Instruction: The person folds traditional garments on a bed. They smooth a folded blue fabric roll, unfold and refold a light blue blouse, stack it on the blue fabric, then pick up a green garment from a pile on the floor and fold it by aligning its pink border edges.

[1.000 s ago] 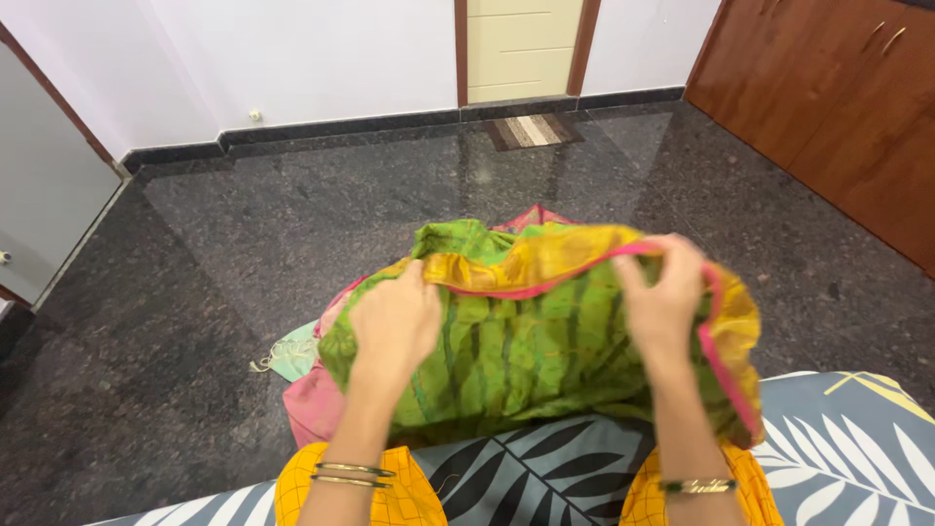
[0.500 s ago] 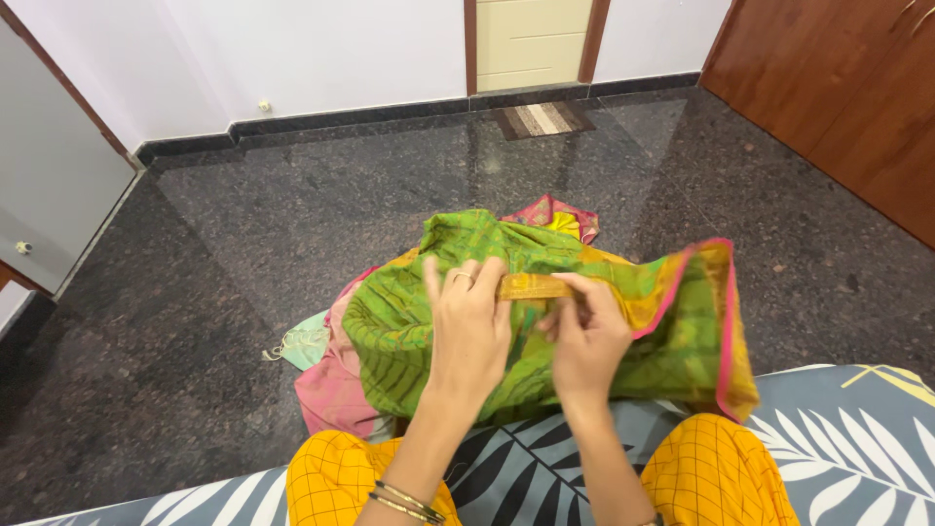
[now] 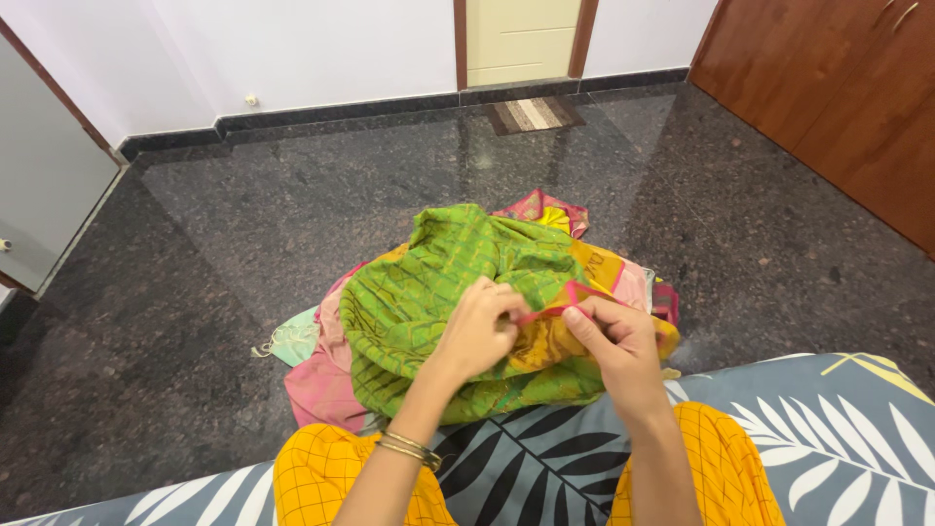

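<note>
We're seated on a leaf-print sheet (image 3: 838,429), knees in yellow checked trousers (image 3: 321,477), w/ a green cloth (image 3: 429,292) bunched up just past the knees, above the dark stone floor (image 3: 292,214). Our left hand (image 3: 477,331) is closed in a pinch on the cloth's pink edge (image 3: 555,304), fingers curled, thumb pressed in; gold bangles (image 3: 409,448) sit on that wrist. Our right hand (image 3: 614,346) is also closed on the same pink edge, thumb & forefinger nipping it just beside the left, so both hands nearly touch at the cloth's near side. The cloth's yellow part (image 3: 555,341) lies under & betw. the hands. Beneath the green cloth is a heap of other clothes: pink fabric (image 3: 321,380) at left, a pale mint piece (image 3: 292,341) w/ tassels beside it, a pink-yellow bit (image 3: 545,209) at the far side. Beyond: a striped mat (image 3: 534,114) at a cream door (image 3: 516,39), a wood wardrobe (image 3: 838,88) at right.
</note>
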A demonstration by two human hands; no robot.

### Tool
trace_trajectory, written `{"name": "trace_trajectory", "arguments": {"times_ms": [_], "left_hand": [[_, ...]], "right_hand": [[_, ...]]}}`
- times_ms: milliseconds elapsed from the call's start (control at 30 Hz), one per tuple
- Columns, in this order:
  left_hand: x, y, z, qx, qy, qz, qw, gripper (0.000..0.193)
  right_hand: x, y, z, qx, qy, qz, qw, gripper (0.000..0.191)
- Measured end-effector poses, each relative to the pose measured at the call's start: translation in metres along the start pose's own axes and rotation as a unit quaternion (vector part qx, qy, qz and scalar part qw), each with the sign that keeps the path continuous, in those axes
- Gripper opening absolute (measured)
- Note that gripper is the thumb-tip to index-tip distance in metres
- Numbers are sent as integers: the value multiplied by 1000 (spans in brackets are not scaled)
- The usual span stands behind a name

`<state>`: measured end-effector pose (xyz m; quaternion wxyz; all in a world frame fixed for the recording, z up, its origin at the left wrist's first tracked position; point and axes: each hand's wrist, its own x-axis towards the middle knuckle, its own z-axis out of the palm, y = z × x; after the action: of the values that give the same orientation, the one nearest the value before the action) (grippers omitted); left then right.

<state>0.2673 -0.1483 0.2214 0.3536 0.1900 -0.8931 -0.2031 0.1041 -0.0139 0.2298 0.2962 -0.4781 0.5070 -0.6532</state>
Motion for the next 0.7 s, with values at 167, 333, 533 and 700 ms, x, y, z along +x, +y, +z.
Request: {"name": "trace_trajectory", "arguments": {"times_ms": [167,333,533,700], "left_hand": [[-1,10,-1,-201,-64,22,977,25],[-1,4,24,-89,-45,57,993,28],[-13,-63,70,49,-194,-72,977,21],[-22,-52,80,-179,-184,-69,964,44]], "right_hand": [[-1,0,-13,-22,-3,0,1000,16],[-4,9,-13,-11,1,10,1000,11],[-25,14,-46,129,7,-74,989,9],[-28,14,-70,192,24,-84,978,12]]}}
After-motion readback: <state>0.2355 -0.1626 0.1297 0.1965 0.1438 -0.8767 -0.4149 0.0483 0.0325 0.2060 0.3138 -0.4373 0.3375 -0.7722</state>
